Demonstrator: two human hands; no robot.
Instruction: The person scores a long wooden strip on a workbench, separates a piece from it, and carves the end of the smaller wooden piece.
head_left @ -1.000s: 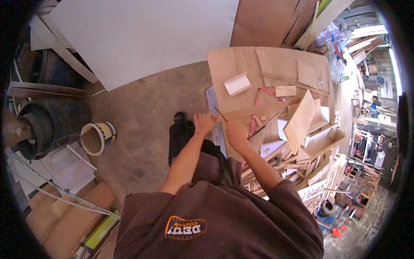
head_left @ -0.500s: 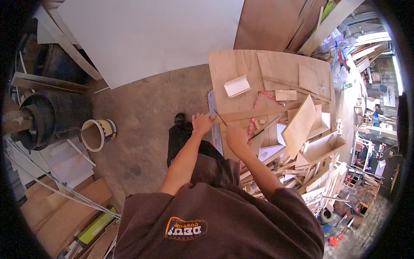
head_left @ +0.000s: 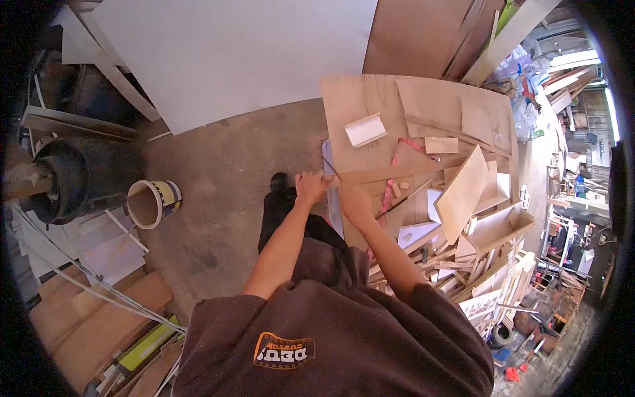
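A long, narrow wood strip (head_left: 390,173) lies across the plywood table, its near end reaching past the edge. My left hand (head_left: 312,188) is closed around that end, with the fingers partly hidden. In my right hand (head_left: 354,203) is a thin, dark blade-like tool (head_left: 331,165), gripped at its lower end. It crosses the strip close to my left fingers; its exact kind is too small to tell. Beside the strip lie a red-and-white tape measure (head_left: 388,192) and a dark, thin rod (head_left: 403,199). A small white-faced wooden piece (head_left: 365,131) sits farther up the table.
Tilted board (head_left: 461,195), open wooden box (head_left: 497,228) and many offcuts crowd the table's right side. A white bucket (head_left: 144,205) stands on the floor to the left. One large white panel (head_left: 245,59) spans the far side.
My right hand has moved up and left with the blade-like tool, so its tip now extends farther past the strip. My left hand stays at the strip's end.
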